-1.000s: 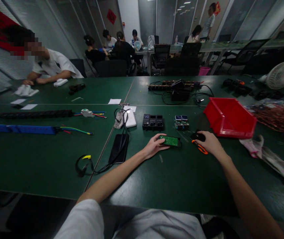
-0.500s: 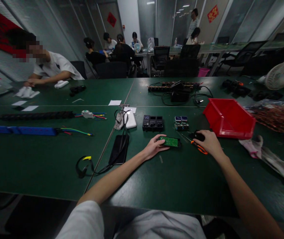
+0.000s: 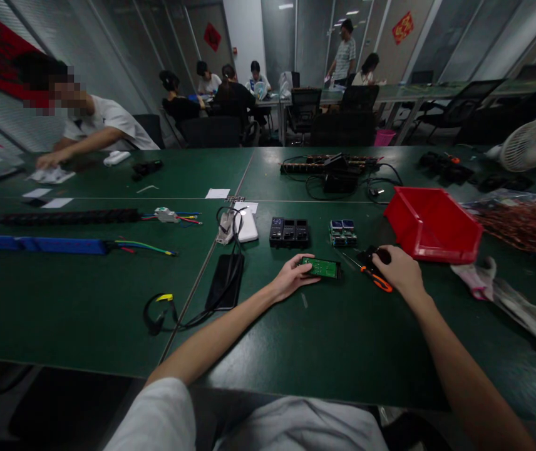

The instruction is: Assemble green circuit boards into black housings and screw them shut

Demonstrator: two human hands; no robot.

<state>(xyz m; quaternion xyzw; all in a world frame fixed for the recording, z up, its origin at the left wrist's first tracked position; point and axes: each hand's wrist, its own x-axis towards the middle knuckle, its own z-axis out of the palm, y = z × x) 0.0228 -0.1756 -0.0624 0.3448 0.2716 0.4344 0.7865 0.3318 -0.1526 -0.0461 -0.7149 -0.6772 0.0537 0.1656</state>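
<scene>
My left hand is closed on the left end of a green circuit board that lies flat on the dark green table. To its right, my right hand rests over a small black object, fingers curled around it. An orange-handled screwdriver lies just beside that hand, its thin shaft pointing up-left. Behind the board stand a black module and a small green and blue module.
A red bin sits right of my right hand, a heap of wires and a fan beyond it. A phone, a white charger and cables lie left. Another person works at the far left; several others sit behind.
My hands have hardly moved; the right hand has shifted slightly on the black object. The person at the far left has stretched an arm out. A person in the background has walked left.
</scene>
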